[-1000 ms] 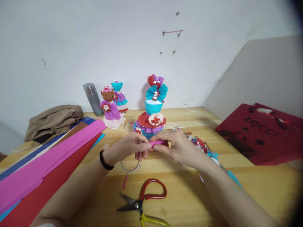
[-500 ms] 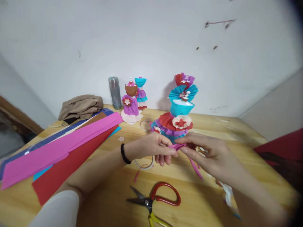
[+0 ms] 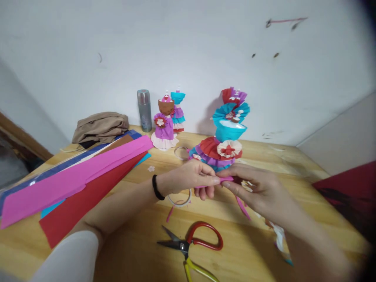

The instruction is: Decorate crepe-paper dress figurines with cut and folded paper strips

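A narrow pink crepe paper strip point(image 3: 226, 179) is pinched between my two hands above the table. My left hand point(image 3: 198, 176), with a black band at the wrist, grips it with thumb and fingers. The thumb and fingertips of my right hand point(image 3: 252, 182) close on its other end. Just behind them stands a large doll-like figure point(image 3: 230, 131) dressed in ruffled red, purple and turquoise paper. Below lie open scissors point(image 3: 183, 246) with one red and one yellow handle. Partly covered by my left hand is a roll of white tape point(image 3: 179, 205).
Long pink paper point(image 3: 76, 178) and red paper point(image 3: 94, 201) lie at the left. A grey thermos point(image 3: 144, 111), a brown cloth point(image 3: 101, 127) and two smaller paper-dressed forms point(image 3: 164, 127) stand near the wall. Paper scraps point(image 3: 280, 239) lie under my right forearm.
My hands have shifted slightly along the pink strip, and a length of it now shows under my left fingers. The whole view has tilted a little; the scissors and papers stay put.
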Available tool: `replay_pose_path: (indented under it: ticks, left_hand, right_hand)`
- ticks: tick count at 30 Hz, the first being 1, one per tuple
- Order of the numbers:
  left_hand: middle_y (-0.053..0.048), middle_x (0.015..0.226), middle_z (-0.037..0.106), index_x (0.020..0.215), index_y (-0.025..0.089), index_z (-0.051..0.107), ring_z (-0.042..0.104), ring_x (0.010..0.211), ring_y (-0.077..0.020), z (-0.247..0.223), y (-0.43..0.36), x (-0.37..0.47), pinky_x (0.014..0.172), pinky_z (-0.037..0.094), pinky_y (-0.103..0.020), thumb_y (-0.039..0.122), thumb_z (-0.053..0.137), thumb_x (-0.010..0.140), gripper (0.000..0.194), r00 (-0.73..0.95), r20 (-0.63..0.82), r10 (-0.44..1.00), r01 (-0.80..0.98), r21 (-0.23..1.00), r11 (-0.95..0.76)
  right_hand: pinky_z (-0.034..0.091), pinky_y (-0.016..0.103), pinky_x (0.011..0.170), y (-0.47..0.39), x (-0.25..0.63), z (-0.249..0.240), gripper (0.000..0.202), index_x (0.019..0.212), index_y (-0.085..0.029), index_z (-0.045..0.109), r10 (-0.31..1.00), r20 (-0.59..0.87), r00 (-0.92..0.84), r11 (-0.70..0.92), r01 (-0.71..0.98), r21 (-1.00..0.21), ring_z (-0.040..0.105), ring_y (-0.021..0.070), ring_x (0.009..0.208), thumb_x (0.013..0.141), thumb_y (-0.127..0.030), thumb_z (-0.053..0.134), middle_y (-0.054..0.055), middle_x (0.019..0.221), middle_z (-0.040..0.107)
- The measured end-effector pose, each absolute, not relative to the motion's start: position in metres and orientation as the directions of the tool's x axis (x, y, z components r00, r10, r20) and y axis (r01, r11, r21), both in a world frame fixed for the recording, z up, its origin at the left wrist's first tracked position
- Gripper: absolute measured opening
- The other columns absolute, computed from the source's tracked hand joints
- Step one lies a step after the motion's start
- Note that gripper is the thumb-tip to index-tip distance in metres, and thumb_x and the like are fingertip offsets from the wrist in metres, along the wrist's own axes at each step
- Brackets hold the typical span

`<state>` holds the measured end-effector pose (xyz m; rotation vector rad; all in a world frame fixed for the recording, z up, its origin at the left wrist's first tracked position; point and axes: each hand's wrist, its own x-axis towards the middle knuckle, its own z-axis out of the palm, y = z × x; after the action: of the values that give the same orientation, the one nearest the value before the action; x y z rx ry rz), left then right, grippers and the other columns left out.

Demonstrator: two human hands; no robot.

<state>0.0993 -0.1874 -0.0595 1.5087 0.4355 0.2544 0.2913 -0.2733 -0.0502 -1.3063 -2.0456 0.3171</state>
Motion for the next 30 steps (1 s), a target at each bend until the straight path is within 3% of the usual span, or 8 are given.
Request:
replay_pose_path:
  ticks: [6, 10, 14, 19, 25, 30]
  left_hand:
    - [0.001, 0.059, 0.064, 0.075, 0.012, 0.063, 0.054, 0.044, -0.0051, -0.064, -0.186, 0.102, 0.046, 0.045, -0.017, 0.04, 0.068, 0.083, 0.029, 0.872, -0.117, 0.475, 0.116, 0.993, 0.033]
    - [0.001, 0.058, 0.063, 0.069, 0.013, 0.06, 0.051, 0.042, -0.0041, -0.065, -0.189, 0.103, 0.047, 0.047, -0.018, 0.047, 0.072, 0.078, 0.038, 0.889, -0.104, 0.446, 0.092, 0.995, 0.049]
    - [0.0, 0.06, 0.064, 0.076, 0.012, 0.062, 0.054, 0.043, -0.006, -0.064, -0.193, 0.105, 0.046, 0.046, -0.019, 0.054, 0.072, 0.076, 0.043, 0.871, -0.115, 0.478, 0.086, 0.993, 0.083]
    - [-0.001, 0.061, 0.064, 0.074, 0.011, 0.062, 0.057, 0.047, -0.0063, -0.063, -0.196, 0.105, 0.046, 0.043, -0.017, 0.049, 0.071, 0.077, 0.039, 0.852, -0.116, 0.511, 0.096, 0.993, 0.065]
    - [-0.001, 0.06, 0.064, 0.073, 0.012, 0.062, 0.056, 0.046, -0.0065, -0.064, -0.201, 0.107, 0.047, 0.045, -0.019, 0.046, 0.072, 0.077, 0.036, 0.876, -0.102, 0.471, 0.078, 0.994, 0.07]
    - [0.0, 0.061, 0.064, 0.072, 0.012, 0.061, 0.055, 0.046, -0.0061, -0.062, -0.202, 0.107, 0.048, 0.044, -0.019, 0.046, 0.073, 0.076, 0.036, 0.884, -0.117, 0.453, 0.084, 0.992, 0.093]
  right_hand:
    - [0.05, 0.029, 0.065, -0.27, 0.29, -0.05, 0.013, 0.09, -0.021, 0.073, 0.869, 0.452, -0.202, 0.447, 0.712, -0.541, 0.067, 0.0167, 0.072, 0.091, -0.021, 0.06, 0.003, 0.083, 0.074]
    - [0.049, 0.027, 0.061, -0.271, 0.286, -0.048, 0.014, 0.092, -0.019, 0.072, 0.848, 0.511, -0.137, 0.44, 0.719, -0.538, 0.065, 0.0156, 0.067, 0.088, -0.016, 0.059, 0.002, 0.077, 0.073]
    - [0.049, 0.026, 0.06, -0.273, 0.284, -0.047, 0.016, 0.091, -0.02, 0.072, 0.834, 0.532, -0.148, 0.465, 0.708, -0.531, 0.065, 0.0152, 0.067, 0.088, -0.014, 0.058, 0.002, 0.078, 0.074]
    - [0.049, 0.026, 0.059, -0.275, 0.284, -0.045, 0.015, 0.095, -0.019, 0.073, 0.834, 0.54, -0.116, 0.452, 0.705, -0.546, 0.065, 0.0153, 0.067, 0.088, -0.016, 0.059, 0.003, 0.08, 0.074]
    - [0.048, 0.025, 0.061, -0.281, 0.284, -0.039, 0.018, 0.092, -0.02, 0.075, 0.862, 0.458, -0.219, 0.46, 0.717, -0.524, 0.064, 0.014, 0.064, 0.086, -0.012, 0.06, 0.002, 0.076, 0.073]
    - [0.049, 0.027, 0.061, -0.283, 0.284, -0.036, 0.017, 0.091, -0.02, 0.075, 0.882, 0.434, -0.186, 0.424, 0.714, -0.557, 0.065, 0.0159, 0.066, 0.088, -0.018, 0.058, 0.004, 0.077, 0.074]
